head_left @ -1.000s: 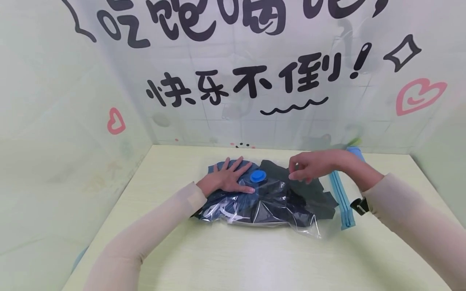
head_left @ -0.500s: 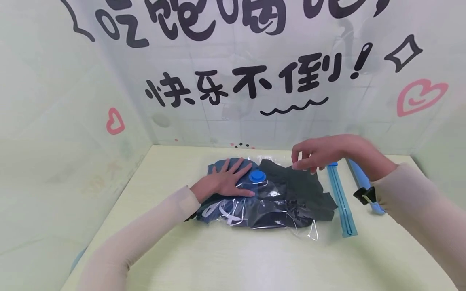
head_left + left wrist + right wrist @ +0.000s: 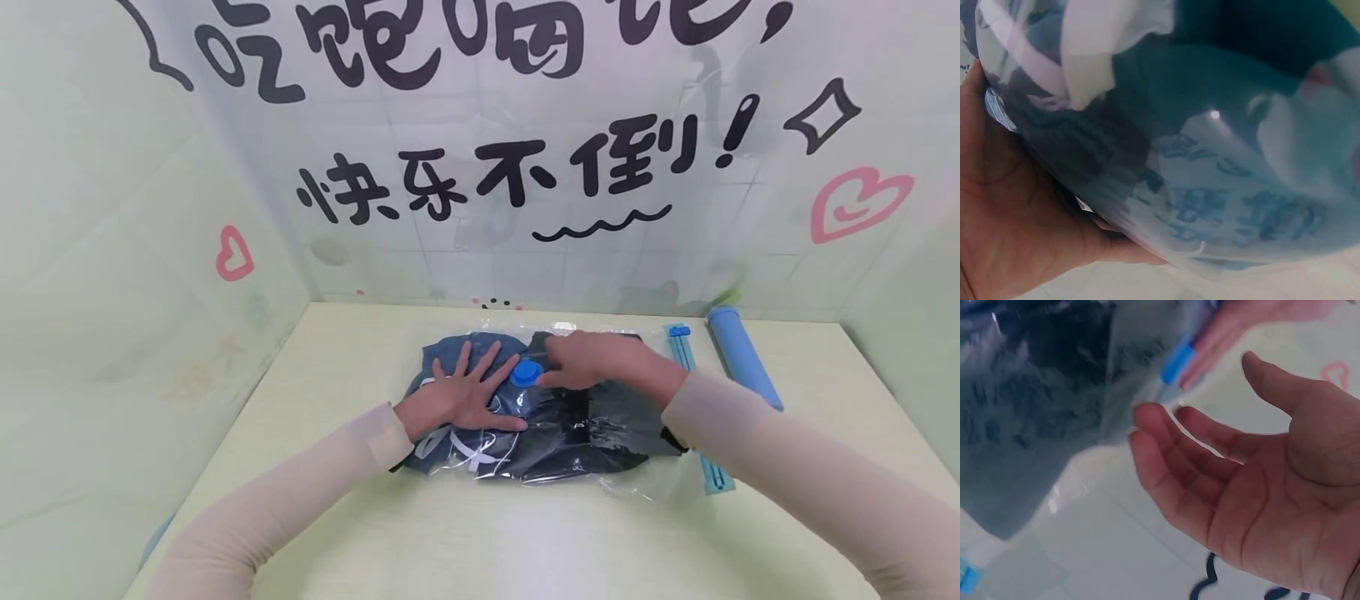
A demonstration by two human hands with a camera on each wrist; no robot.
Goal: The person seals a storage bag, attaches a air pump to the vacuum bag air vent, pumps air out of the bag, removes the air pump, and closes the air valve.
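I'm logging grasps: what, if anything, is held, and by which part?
Nothing is held: the left hand lies spread on the vacuum bag; the right hand, fingers loosely bent, is near its blue valve cap.

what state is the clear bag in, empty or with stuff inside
Not empty: dark cloth and blue cloth show through the clear bag, with the left hand spread on top.

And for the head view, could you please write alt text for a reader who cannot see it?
A person's left hand lies spread on a clear plastic bag of dark cloth, while the right hand is beside the bag's blue cap; whether it touches is unclear. The bag lies on a pale table, with a blue cylinder to its right.
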